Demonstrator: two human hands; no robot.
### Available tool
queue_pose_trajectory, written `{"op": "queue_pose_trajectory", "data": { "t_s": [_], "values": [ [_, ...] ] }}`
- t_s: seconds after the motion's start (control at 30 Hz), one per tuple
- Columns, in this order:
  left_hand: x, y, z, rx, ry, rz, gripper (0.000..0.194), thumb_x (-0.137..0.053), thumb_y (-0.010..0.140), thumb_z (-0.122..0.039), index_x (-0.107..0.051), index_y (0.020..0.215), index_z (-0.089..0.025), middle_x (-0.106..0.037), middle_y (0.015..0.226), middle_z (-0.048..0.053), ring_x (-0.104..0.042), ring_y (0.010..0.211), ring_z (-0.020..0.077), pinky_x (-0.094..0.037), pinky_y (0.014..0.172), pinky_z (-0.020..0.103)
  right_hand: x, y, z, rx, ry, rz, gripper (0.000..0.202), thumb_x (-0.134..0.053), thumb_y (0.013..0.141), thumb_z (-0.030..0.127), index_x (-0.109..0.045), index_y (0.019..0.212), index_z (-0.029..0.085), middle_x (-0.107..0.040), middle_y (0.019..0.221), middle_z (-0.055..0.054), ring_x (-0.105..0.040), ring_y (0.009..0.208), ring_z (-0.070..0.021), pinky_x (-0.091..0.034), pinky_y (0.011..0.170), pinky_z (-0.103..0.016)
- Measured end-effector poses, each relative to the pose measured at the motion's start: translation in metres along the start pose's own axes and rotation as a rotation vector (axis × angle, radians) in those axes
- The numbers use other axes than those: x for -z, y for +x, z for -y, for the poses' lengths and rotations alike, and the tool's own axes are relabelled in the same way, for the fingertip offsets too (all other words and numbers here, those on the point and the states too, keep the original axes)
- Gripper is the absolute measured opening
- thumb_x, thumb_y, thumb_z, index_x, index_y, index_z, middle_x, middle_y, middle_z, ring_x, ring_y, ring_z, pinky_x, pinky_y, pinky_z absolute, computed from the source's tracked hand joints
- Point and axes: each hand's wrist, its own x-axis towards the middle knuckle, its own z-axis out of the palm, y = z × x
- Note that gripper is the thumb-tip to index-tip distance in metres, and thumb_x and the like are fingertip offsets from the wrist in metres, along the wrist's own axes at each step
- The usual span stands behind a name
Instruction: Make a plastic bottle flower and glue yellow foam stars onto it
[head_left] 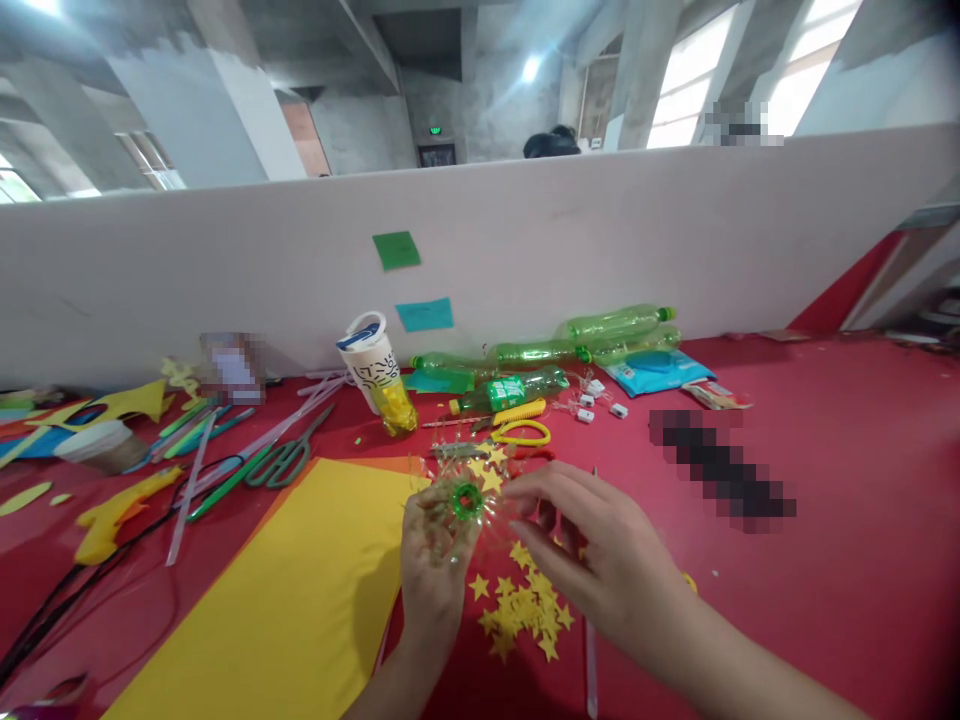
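My left hand (437, 550) is closed around a cut green plastic bottle top (466, 502), its ring-shaped mouth facing me. Thin clear-green strips splay outward from it. Several yellow stars (491, 478) sit on or over the strips at its upper right; whether they are stuck on cannot be told. My right hand (581, 535) is at the right side of the strips, fingers bent, thumb and index tips apart. Its index tip comes close to the stars. Below both hands, a pile of loose yellow stars (529, 605) lies on the red table.
Yellow sheets (285, 590) lie at left, near green-handled scissors (289, 460) and a yellow glue gun (120, 515) with its cord. Behind are a white cup (367, 355), yellow-handled scissors (523, 433), a yellow cutter (519, 411), green bottles (622, 322) and a blue packet (664, 375) before a white partition (262, 260).
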Motion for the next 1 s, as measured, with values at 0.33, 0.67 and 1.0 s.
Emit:
{"op": "queue_pose_trajectory", "data": {
  "t_s": [0.33, 0.67, 1.0],
  "values": [
    [0.006, 0.006, 0.013, 0.091, -0.053, -0.059, 0.043, -0.077, 0.061, -0.018, -0.059, 0.1, -0.024, -0.068, 0.098, 0.0, -0.065, 0.089, 0.0152, -0.051, 0.084, 0.029, 0.022, 0.0, 0.004, 0.103, -0.069, -0.1, 0.016, -0.049, 0.088, 0.015, -0.058, 0.097, 0.024, -0.062, 0.086, -0.004, -0.058, 0.075, -0.0162, -0.046, 0.066, -0.027],
    [0.002, 0.002, 0.006, 0.109, -0.059, -0.055, 0.04, -0.079, 0.056, -0.019, -0.06, 0.091, -0.025, -0.068, 0.092, -0.001, -0.066, 0.086, 0.0171, -0.054, 0.078, 0.029, 0.002, 0.002, -0.002, 0.129, -0.15, -0.043, 0.013, -0.048, 0.089, 0.019, -0.061, 0.092, 0.019, -0.063, 0.083, -0.006, -0.056, 0.077, -0.0182, -0.044, 0.067, -0.03],
    [0.002, 0.0, 0.006, 0.123, -0.13, -0.004, 0.039, -0.078, 0.058, -0.017, -0.056, 0.089, -0.023, -0.064, 0.083, -0.001, -0.063, 0.072, 0.0129, -0.053, 0.068, 0.023, -0.016, 0.002, -0.012, 0.031, -0.242, 0.113, 0.017, -0.045, 0.088, 0.016, -0.061, 0.09, 0.019, -0.059, 0.079, -0.004, -0.055, 0.071, -0.017, -0.038, 0.061, -0.028]
  ]
}}
